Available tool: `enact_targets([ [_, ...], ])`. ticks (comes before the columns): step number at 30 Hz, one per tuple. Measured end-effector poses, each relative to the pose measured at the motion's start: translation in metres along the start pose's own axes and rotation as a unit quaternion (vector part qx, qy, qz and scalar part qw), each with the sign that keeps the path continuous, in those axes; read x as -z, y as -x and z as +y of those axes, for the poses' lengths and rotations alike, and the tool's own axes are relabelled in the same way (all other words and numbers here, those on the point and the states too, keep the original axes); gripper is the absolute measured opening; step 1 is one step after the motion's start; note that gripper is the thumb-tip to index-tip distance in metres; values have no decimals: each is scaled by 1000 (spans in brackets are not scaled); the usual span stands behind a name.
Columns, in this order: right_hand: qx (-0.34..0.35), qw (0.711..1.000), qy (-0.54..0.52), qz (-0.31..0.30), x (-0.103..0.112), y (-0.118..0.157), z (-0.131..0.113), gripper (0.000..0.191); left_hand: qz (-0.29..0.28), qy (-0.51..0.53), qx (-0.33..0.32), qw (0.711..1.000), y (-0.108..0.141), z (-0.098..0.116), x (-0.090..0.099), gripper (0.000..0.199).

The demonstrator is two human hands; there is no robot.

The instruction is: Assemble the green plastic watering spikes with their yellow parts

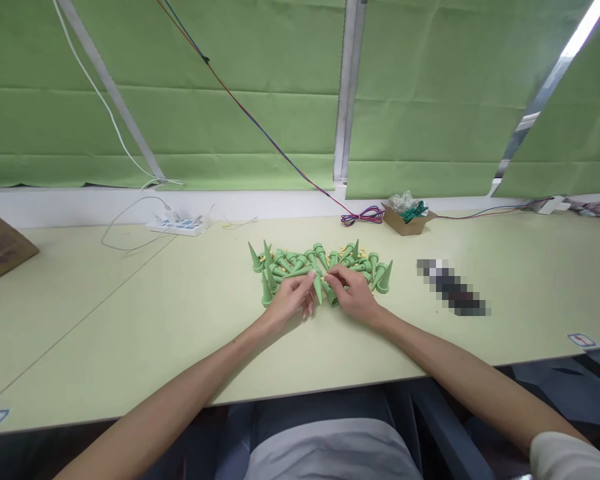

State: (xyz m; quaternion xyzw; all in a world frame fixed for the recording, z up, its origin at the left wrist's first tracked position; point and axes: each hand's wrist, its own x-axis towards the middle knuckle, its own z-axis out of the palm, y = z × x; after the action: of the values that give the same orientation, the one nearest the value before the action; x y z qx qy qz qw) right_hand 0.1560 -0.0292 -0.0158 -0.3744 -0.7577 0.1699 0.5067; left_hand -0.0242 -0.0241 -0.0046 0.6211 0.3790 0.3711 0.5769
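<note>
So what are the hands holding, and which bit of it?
The left hand pinches a green tapered spike near its wide upper end, tip pointing down. Whether the right hand grips anything is too small to tell.

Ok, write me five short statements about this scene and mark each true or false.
1. The left hand holds a green spike. True.
2. The blinds are red. False: the blinds are green.
3. The cable coil lies beside the box. True.
4. The power strip is right of the box. False: the power strip is left of it.
5. The spike pile is in the box. False: the spike pile lies on the table.
</note>
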Motion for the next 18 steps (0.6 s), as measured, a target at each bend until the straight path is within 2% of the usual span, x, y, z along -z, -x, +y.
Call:
enact_targets([
  [9,-26,1000,-4,-14,-1,0,3,25,36,-75,-59,995,3,1,2,40],
  [13,-26,999,20,-16,-1,0,2,32,40,-111,-75,990,5,2,0,33],
  [18,-18,999,39,-26,-1,0,1,36,67,-174,-106,977,5,-1,-2,34],
])
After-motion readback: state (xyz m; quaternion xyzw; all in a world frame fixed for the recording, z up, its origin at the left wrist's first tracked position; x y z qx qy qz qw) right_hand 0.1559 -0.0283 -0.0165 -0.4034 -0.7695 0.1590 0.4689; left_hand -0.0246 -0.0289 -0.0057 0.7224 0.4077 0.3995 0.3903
